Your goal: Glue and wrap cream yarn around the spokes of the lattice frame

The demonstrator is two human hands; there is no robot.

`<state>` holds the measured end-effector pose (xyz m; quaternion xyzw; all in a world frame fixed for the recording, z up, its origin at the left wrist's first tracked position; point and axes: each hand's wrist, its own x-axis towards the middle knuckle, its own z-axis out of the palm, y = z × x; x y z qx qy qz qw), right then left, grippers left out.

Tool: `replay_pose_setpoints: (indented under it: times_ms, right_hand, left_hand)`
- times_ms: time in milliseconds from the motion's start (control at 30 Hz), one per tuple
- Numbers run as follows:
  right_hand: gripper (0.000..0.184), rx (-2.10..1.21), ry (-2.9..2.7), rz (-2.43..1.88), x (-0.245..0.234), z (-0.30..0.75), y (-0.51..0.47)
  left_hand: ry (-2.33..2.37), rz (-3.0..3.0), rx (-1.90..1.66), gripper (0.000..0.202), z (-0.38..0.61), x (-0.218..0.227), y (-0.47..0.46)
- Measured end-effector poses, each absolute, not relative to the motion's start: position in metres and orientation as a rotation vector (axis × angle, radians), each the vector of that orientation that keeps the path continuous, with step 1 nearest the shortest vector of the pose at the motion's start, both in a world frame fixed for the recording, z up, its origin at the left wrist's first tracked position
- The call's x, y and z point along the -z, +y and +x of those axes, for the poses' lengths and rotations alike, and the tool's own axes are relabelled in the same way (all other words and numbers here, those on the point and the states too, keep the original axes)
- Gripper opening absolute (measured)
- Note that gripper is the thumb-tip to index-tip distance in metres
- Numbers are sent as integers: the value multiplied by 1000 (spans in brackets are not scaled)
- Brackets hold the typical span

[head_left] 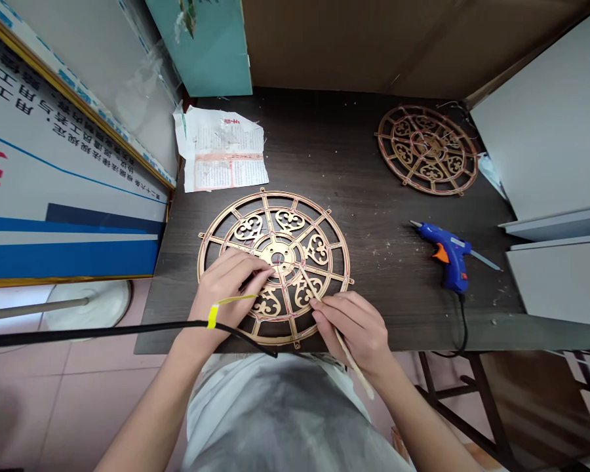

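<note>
A round golden openwork frame (pixel 295 216) with scroll patterns and spokes lies flat on the dark wooden table (pixel 354 183), right in front of me. My left hand (pixel 229 285) rests on its lower left part, fingers curled and pinching near the hub. My right hand (pixel 358 324) is closed on a thin wooden stick (pixel 351 360); the stick's tip points at a spoke near the hub. Thin red wire runs along some spokes.
A second round frame (pixel 427 149) lies at the back right. A blue glue gun (pixel 447 252) lies on the right, its cord hanging over the front edge. A printed paper sheet (pixel 223 151) sits at the back left. A black cable (pixel 103 333) crosses my left wrist.
</note>
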<state>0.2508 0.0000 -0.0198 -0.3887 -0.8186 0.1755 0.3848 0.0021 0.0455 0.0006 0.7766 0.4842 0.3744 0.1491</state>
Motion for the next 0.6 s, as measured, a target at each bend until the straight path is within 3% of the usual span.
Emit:
replay_pose_setpoints:
  times_ms: [600]
  right_hand:
    - [37, -436, -2092, -1000, 20, 251, 0]
  left_hand:
    - [1406, 2165, -1114, 14, 4, -2, 47]
